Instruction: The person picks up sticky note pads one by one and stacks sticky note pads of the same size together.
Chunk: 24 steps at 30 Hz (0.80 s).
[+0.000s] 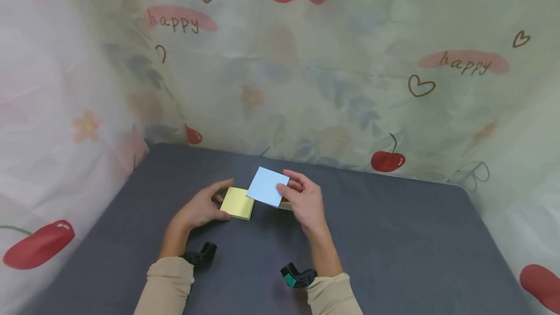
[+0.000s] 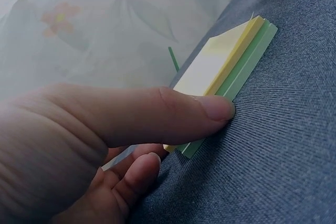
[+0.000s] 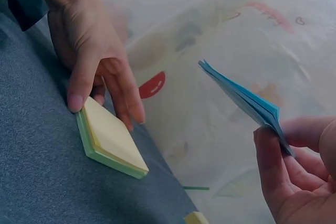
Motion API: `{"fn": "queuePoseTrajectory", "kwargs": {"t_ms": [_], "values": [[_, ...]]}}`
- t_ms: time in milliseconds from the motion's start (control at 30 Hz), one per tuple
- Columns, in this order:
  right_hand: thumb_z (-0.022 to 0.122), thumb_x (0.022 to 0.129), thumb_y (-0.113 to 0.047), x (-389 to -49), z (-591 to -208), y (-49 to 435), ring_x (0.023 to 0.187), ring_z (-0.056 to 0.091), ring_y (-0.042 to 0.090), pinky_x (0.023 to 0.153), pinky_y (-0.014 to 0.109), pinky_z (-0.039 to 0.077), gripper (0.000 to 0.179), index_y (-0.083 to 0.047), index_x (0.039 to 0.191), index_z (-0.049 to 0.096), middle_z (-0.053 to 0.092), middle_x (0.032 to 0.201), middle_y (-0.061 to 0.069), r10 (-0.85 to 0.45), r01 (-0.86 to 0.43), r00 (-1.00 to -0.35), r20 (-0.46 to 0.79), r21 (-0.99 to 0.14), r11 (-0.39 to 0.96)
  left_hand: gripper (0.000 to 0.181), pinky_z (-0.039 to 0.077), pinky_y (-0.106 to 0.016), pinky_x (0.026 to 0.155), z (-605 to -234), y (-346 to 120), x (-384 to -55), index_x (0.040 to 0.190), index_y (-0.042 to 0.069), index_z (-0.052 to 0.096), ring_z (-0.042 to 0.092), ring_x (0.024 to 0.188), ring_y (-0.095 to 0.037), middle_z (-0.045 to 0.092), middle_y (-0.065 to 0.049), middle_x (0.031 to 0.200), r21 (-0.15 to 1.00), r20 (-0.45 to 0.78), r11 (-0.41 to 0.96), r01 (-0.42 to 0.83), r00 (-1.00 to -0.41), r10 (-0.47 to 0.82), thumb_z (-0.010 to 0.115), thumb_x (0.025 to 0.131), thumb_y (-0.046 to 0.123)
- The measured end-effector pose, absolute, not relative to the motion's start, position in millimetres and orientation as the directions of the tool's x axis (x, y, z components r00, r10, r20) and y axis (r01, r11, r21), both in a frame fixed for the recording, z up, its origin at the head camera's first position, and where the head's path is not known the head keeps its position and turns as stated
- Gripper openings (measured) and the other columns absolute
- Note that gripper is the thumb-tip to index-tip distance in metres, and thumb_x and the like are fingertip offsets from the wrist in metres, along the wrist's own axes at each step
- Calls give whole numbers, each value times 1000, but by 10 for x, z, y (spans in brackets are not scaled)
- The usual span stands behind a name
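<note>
A pad of square sticky notes (image 1: 236, 202), pale yellow on top with green layers below, lies on the dark table. My left hand (image 1: 202, 206) holds it at its left end, the thumb along the near edge; in the left wrist view the thumb (image 2: 173, 109) touches its side. My right hand (image 1: 305, 201) pinches a thin sheaf of light blue sticky notes (image 1: 265, 186) by one edge, thumb on top. In the right wrist view the blue sheets (image 3: 244, 98) are raised and slightly fanned at their far end.
Partly hidden beneath my right hand is another small stack with a pale yellow edge (image 1: 286, 205). Behind the grey table (image 1: 393, 237) hangs a printed curtain (image 1: 280, 86) with cherries and hearts, and it continues along both sides.
</note>
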State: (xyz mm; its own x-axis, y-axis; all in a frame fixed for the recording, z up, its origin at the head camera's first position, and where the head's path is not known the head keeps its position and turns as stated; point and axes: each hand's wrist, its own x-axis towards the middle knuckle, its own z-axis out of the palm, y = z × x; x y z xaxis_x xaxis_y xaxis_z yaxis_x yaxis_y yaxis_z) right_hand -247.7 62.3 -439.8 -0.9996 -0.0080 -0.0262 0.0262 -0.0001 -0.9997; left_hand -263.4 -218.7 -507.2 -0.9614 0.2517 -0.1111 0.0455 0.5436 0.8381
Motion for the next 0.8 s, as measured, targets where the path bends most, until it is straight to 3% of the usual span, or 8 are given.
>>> {"fn": "queuePoseTrajectory", "kwargs": {"t_ms": [167, 233, 433, 633, 800], "values": [[77, 91, -10, -2474, -4424, 575, 81, 71, 15, 85, 49, 60, 42, -15, 131, 68, 72, 101, 9, -38, 35, -999, -36, -999, 18, 94, 50, -32, 66, -5068, -2217, -2637, 158, 16, 39, 56, 89, -23, 57, -17, 129, 846, -112, 531, 43, -960, 257, 87, 77, 6], [76, 91, -10, -2472, -4439, 545, 79, 70, 14, 85, 51, 60, 42, -15, 132, 68, 71, 101, 11, -48, 33, -998, -35, -999, 38, 94, 50, -32, 66, -5060, -2216, -2641, 158, 15, 38, 55, 91, -23, 56, -17, 135, 848, -102, 527, 56, -959, 266, 87, 77, 7], [75, 92, -11, -2489, -4495, 488, 76, 67, 12, 78, 40, 60, 42, -13, 133, 67, 71, 99, 12, -65, 26, -997, -31, -996, 79, 96, 50, -32, 69, -5048, -2205, -2643, 159, 15, 36, 54, 104, -26, 44, -13, 156, 841, -95, 537, 67, -958, 269, 87, 78, 8], [76, 91, -11, -2480, -4478, 509, 76, 66, 12, 77, 38, 59, 41, -13, 132, 68, 70, 102, 13, -37, 30, -999, -33, -996, 80, 98, 49, -32, 69, -5004, -2176, -2637, 159, 15, 35, 54, 102, -27, 48, -15, 148, 833, -122, 551, 48, -956, 267, 88, 77, 9], [76, 92, -12, -2480, -4472, 525, 78, 67, 12, 77, 37, 59, 42, -13, 133, 67, 72, 107, 15, -41, 37, -998, -41, -996, 84, 99, 49, -33, 78, -4895, -2187, -2585, 160, 16, 33, 56, 115, -31, 44, -13, 156, 814, -107, 577, 67, -959, 262, 88, 78, 15]]}}
